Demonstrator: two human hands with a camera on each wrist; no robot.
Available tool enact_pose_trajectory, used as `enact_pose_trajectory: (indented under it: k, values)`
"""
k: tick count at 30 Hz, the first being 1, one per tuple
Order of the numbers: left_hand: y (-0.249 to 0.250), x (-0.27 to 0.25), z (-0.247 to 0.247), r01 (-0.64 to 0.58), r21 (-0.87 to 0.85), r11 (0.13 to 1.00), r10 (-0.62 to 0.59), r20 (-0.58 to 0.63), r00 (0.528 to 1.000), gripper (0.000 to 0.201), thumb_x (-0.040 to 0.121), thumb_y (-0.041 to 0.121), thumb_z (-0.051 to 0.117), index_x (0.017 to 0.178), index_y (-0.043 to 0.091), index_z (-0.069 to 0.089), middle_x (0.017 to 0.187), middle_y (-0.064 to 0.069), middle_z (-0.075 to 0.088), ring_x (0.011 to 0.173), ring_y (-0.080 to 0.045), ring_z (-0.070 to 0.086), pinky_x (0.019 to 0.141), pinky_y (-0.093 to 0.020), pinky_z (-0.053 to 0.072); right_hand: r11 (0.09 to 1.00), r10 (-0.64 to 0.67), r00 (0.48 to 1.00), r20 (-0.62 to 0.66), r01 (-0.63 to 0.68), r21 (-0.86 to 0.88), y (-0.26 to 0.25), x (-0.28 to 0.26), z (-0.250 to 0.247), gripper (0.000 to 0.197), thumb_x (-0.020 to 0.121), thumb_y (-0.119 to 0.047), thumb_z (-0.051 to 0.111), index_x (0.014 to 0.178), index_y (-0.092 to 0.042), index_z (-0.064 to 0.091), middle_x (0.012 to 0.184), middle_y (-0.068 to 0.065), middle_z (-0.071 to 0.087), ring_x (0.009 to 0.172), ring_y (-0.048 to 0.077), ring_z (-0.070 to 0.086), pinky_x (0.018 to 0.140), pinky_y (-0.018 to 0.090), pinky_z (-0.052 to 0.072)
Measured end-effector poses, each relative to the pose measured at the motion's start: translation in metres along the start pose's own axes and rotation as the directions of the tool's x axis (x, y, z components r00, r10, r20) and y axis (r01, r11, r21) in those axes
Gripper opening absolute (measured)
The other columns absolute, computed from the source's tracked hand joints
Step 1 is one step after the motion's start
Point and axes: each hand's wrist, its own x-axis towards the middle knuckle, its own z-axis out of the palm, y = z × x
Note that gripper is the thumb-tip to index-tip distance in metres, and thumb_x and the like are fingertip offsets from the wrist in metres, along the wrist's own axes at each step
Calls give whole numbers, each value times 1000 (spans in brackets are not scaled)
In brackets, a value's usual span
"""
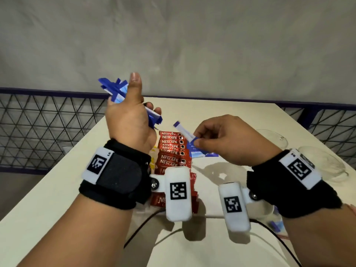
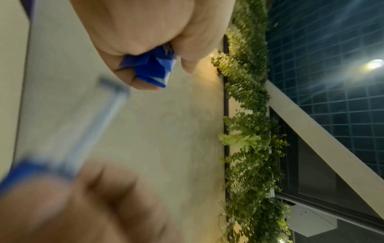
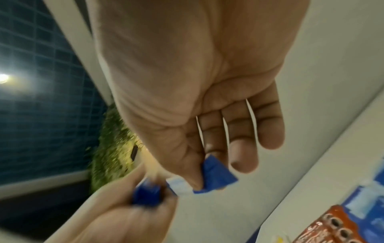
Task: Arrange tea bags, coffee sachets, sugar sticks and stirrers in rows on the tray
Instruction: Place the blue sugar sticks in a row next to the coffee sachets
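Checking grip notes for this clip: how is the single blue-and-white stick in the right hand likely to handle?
Probably light: the right hand holds the sugar stick by one end only. Fairly stiff: it juts out unsupported without drooping. Likely crushable paper.

On the table (image 1: pixel 240 116), coffee sachets (image 1: pixel 171 149) run near to far in a row; sugar sticks (image 1: pixel 204 154) lie right of them, glass bowls (image 1: pixel 317 160) farther right.

Head view looked down from above table (image 1: pixel 240 116), facing wall. Wrist views sat close under palms; all shared blue sticks (image 1: pixel 119 93) above table.
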Motion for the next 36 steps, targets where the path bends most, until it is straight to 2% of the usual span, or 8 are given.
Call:
enact_pose_trajectory:
  k: [7, 14, 19, 24, 26, 29, 31, 36]
  values:
    - [-10, -9, -4, -16, 534, 845, -202, 347, 916, 23, 81, 16, 76, 89, 16, 55, 63, 1, 54, 48, -11, 48, 48, -26, 46, 872, 56, 986, -157, 28, 488, 17, 7, -1, 8, 86, -9, 68, 86, -17, 69, 70, 1, 72, 60, 13, 62, 66, 30, 52]
    - [-19, -28, 3, -119, 584, 803, -172, 419, 892, 16, 85, 13, 72, 93, 11, 58, 53, 7, 54, 42, -7, 51, 42, -19, 42, 878, -52, 992, -113, 99, 468, 16, 3, -5, 17, 90, -12, 64, 105, -19, 66, 66, 0, 70, 61, 12, 65, 68, 29, 54]
    - [-19, -33, 7, 298, 409, 863, -447, 340, 827, 9, 86, 7, 68, 89, 9, 59, 51, 1, 52, 42, -11, 39, 42, -21, 39, 871, -209, 947, -245, 294, 393, 20, -1, -13, 37, 80, -20, 69, 106, -45, 68, 98, -7, 62, 71, 20, 54, 73, 35, 51]
    - [-24, -37, 11, 499, 350, 793, -602, 318, 733, 9, 87, 16, 66, 81, 13, 60, 58, 1, 51, 39, -7, 36, 40, -18, 39, 886, -299, 914, -276, 373, 277, 15, -2, -12, 22, 77, -21, 70, 92, -37, 74, 106, -10, 58, 85, 18, 59, 74, 28, 49]
    - [-22, -35, 11, 415, 388, 823, -537, 292, 792, 15, 87, 24, 68, 82, 15, 58, 61, -2, 61, 39, -8, 40, 41, -20, 40, 906, -286, 911, -298, 358, 226, 17, -1, -14, 22, 81, -16, 69, 90, -36, 72, 106, -12, 64, 91, 12, 63, 78, 24, 51]
    - [-11, -28, 7, 72, 512, 856, -282, 345, 895, 32, 78, 36, 73, 95, 13, 58, 79, -9, 71, 43, -11, 46, 46, -24, 44, 957, -166, 959, -228, 213, 199, 21, -1, -21, 21, 89, -14, 66, 92, -34, 71, 89, -13, 72, 82, 5, 65, 76, 20, 49]
    - [-4, -28, 6, -72, 552, 831, -217, 440, 871, 47, 65, 38, 77, 97, 11, 56, 72, -9, 67, 46, -11, 48, 49, -26, 45, 986, -106, 984, -146, 123, 111, 25, -2, -22, 15, 91, -22, 64, 100, -28, 74, 84, -15, 71, 76, 3, 63, 71, 21, 47]
    - [-4, -32, 5, -227, 671, 706, -174, 475, 862, 28, 78, 17, 78, 87, 26, 53, 63, 6, 64, 54, -3, 66, 47, -17, 51, 996, -50, 997, -59, 54, 65, 22, -3, -21, 21, 85, -31, 69, 106, -29, 74, 86, -18, 72, 74, -6, 63, 65, 19, 47]
